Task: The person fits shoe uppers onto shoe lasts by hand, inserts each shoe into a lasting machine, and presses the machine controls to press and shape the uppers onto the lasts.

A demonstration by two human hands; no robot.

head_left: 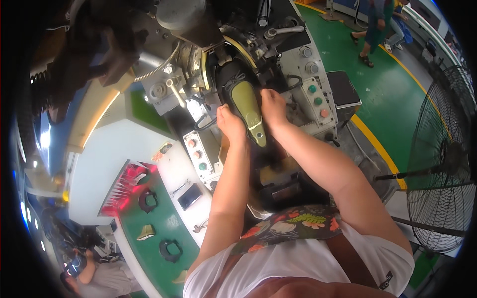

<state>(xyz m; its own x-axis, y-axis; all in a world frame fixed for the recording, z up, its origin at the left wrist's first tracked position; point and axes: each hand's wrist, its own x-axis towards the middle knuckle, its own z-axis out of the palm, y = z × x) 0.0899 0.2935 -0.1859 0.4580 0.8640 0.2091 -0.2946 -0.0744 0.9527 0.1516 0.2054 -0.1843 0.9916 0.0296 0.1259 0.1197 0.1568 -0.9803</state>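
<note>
An olive-green shoe last (245,102) lies sole up in the jaws of a machine, with a black shoe upper (228,79) around it. Its narrow end, with a metal-rimmed hole, points toward me. My left hand (231,124) is closed at the left side of the upper, fingers curled, fingertips partly hidden. On the right side my right hand (274,107) is closed against the upper, its fingers also partly hidden. Curved brass-coloured bands (204,71) of the machine flank the far end of the upper.
Button panels (318,102) (201,154) flank the machine. On the left, a white ledge (175,161) bears a phone (190,196) and wrenches; a green conveyor (154,253) carries black uppers and a last piece. A fan (442,164) stands right. People (375,30) are beyond.
</note>
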